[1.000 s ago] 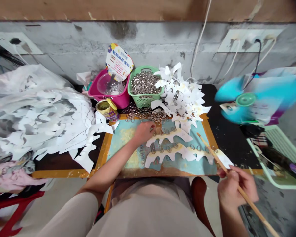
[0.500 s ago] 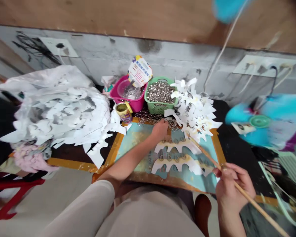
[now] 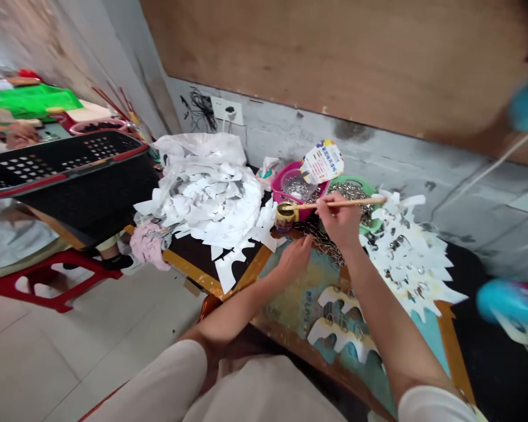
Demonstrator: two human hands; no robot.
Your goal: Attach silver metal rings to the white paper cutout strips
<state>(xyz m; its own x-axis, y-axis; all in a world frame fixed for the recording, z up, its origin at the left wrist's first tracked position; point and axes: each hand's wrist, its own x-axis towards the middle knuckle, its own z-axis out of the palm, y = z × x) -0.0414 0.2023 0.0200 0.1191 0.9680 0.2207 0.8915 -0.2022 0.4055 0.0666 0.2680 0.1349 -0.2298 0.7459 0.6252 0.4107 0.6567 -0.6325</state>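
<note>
My right hand (image 3: 342,220) is closed around a thin wooden stick (image 3: 363,201), held nearly level. The stick's left end reaches into the mouth of a small open tin (image 3: 285,223) with a yellowish inside. My left hand (image 3: 294,256) is low over the board, its fingers drawn together at the edge of a pile of metal rings (image 3: 323,243). Whatever those fingers pinch is hidden. Two white scalloped paper strips (image 3: 341,339) lie on the light blue board (image 3: 286,305), with metal rings set along them. More such pieces with rings are heaped in a white stack (image 3: 405,258) at right.
Behind the tin stand a pink basket (image 3: 286,176) and a green basket (image 3: 374,225) of metal pieces. A large bag of white cutouts (image 3: 211,199) lies left, beside a pink cloth (image 3: 147,245). Farther left are a black basket (image 3: 61,161), a red stool (image 3: 55,281) and another person's hand (image 3: 22,135).
My right hand has moved from the lower right to the tin, bringing the stick's end into it. My left hand stays by the ring pile. The view has swung left.
</note>
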